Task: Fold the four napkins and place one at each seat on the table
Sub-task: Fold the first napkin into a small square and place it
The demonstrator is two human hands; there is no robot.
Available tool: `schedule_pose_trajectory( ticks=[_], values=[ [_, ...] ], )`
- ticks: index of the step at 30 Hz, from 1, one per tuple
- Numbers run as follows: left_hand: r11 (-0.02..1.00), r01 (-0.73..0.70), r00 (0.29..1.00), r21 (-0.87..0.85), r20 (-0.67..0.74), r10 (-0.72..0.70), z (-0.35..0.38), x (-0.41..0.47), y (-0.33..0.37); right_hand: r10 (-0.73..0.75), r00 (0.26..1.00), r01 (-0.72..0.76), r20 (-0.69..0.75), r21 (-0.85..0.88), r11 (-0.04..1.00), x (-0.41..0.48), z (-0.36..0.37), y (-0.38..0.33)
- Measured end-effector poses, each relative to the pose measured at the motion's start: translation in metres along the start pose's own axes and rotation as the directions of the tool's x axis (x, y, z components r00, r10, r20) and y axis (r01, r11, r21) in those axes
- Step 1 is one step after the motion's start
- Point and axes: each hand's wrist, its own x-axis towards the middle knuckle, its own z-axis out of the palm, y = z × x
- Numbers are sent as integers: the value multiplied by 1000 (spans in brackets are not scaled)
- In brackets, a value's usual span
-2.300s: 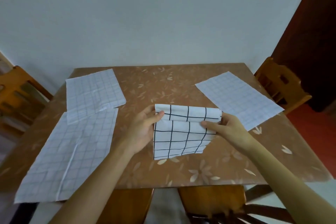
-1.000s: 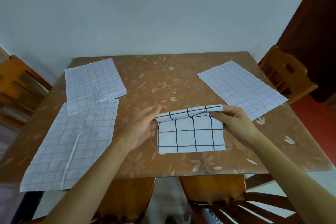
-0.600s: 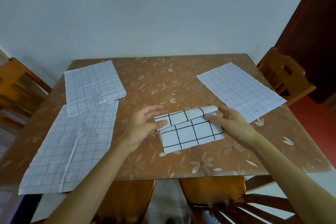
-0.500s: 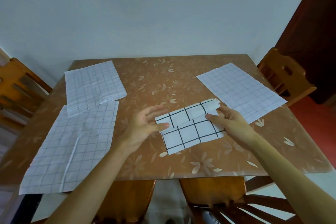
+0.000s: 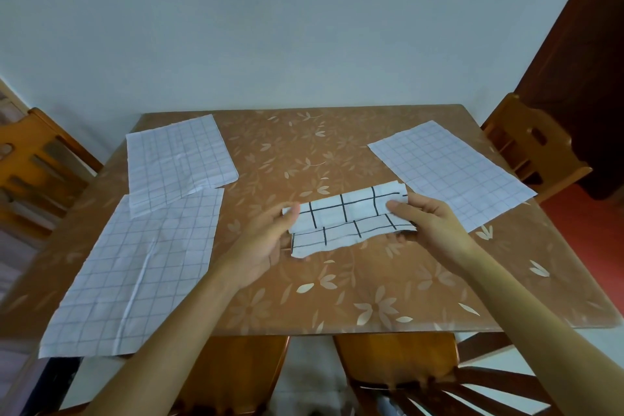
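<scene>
Thumbs on top, the left hand (image 5: 266, 241) pinches the left end of the folded bold-checked napkin (image 5: 347, 218) and the right hand (image 5: 430, 226) pinches its right end. Its long axis runs left to right, so both hands are equally near. The right napkin (image 5: 450, 176) lies just beside it; the far-left napkin (image 5: 179, 159) overlaps the near-left napkin (image 5: 141, 273), well apart. The tabletop (image 5: 304, 149) ahead gives room.

bare table centre (image 5: 290, 152), flat napkins (image 5: 449, 169) flanking

A single head-worn wide-angle view looks forward and down over the worktop (image 5: 341, 280) from its 6 o'clock edge. It sits close, facing the wall (image 5: 270, 27) at 12 o'clock.
</scene>
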Motion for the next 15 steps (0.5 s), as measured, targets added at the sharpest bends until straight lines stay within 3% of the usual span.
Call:
schedule_pose_trajectory(
  ticks=[2, 4, 7, 12, 15],
  values=[
    [989, 64, 998, -135, 38, -59, -1, 0, 3, 4, 999, -4, 32, 16, 1000, 2, -4, 3],
    [987, 76, 997, -141, 23, -74, -1, 0, 4, 16, 999, -16, 47, -2, 1000, 3, -7, 5],
    [997, 32, 999, 74, 28, -34, 1, -3, 4, 15, 998, -14, 64, -10, 1000, 2, -6, 2],
    [961, 40, 969, 274, 225, -104, 15, -4, 1, 89, 992, -99, 88, 125, 987, 6, 9, -8],
    [965, 14, 991, 262, 128, -49, 32, -3, -5, 93, 984, -118, 155, 159, 980, 2, 16, -8]
  ],
)
